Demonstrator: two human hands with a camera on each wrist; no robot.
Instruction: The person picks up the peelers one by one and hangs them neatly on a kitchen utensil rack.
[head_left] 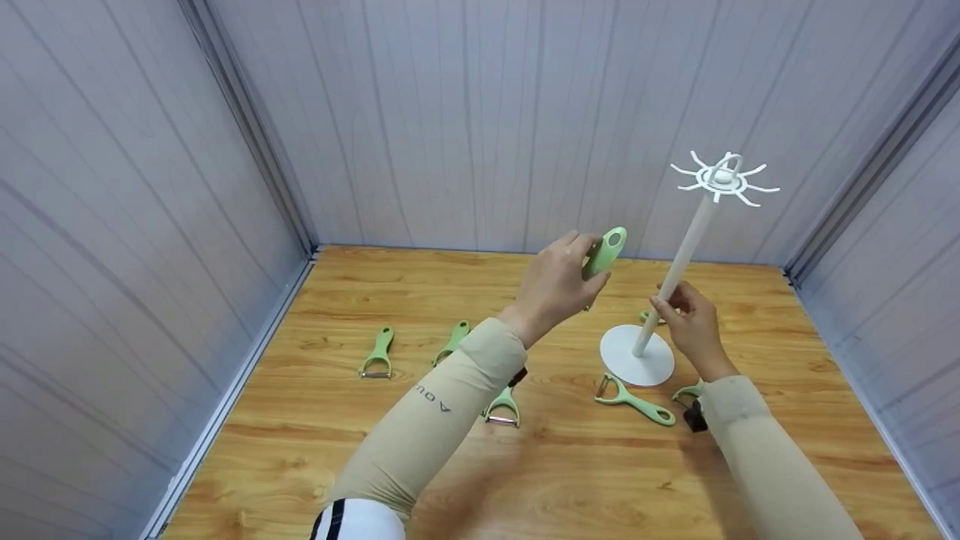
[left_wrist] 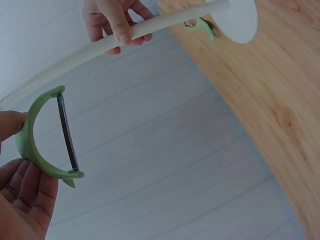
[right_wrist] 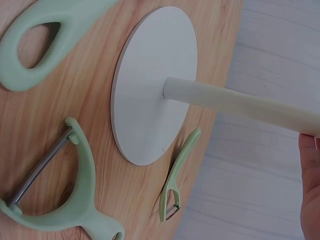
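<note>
My left hand (head_left: 559,285) pinches a green peeler (head_left: 606,251) in the air left of a white stand, its holed handle end pointing up and right. In the left wrist view the peeler's curved head and metal blade (left_wrist: 68,132) stick out past the fingers. With thumb and fingers my right hand (head_left: 694,326) grips the lower pole (head_left: 686,251) of the stand. The pole rises from a round white base (head_left: 615,361) on the table. At its top is a ring of several white hooks (head_left: 724,178), and no peeler hangs on them.
Several more green peelers lie on the wooden table (head_left: 315,450): one at left (head_left: 381,349), one beside it (head_left: 454,339), one partly under the left forearm (head_left: 504,409), one before the base (head_left: 637,403), others near the right hand. Pale panel walls (head_left: 450,112) enclose the table's back and sides.
</note>
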